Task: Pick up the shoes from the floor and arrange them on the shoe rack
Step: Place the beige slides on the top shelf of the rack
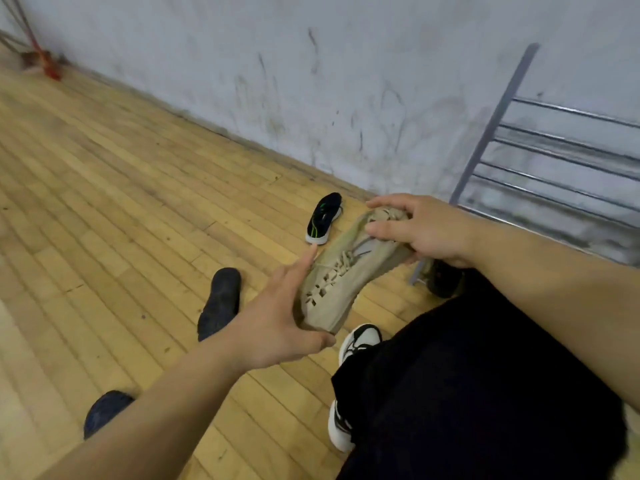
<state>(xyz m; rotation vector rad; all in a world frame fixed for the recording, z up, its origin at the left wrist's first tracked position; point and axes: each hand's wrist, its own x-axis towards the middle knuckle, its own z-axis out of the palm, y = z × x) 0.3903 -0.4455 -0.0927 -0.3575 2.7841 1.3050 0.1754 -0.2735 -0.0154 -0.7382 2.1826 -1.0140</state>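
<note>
While both hands are holding the tan shoe [341, 282] up in the middle of the frame, it is hanging above the wooden floor [121, 202] with its toe pointing to the lower left. The right hand [429, 230] is gripping the heel end, its fingers curling over the top by the laces. The left hand [277, 320] is holding the toe end, its thumb tucking under the toe and its fingers lying straight along the side. The shoe rack [561, 157] is standing at the right edge of the frame, against the wall [311, 64]. 3 more shoes are lying on the floor: a black shoe with green lines [323, 218] just above the tan shoe, a dark shoe [220, 303] left of the left hand, and a blue shoe [104, 410] at the lower left, partly hiding behind the left arm.
</note>
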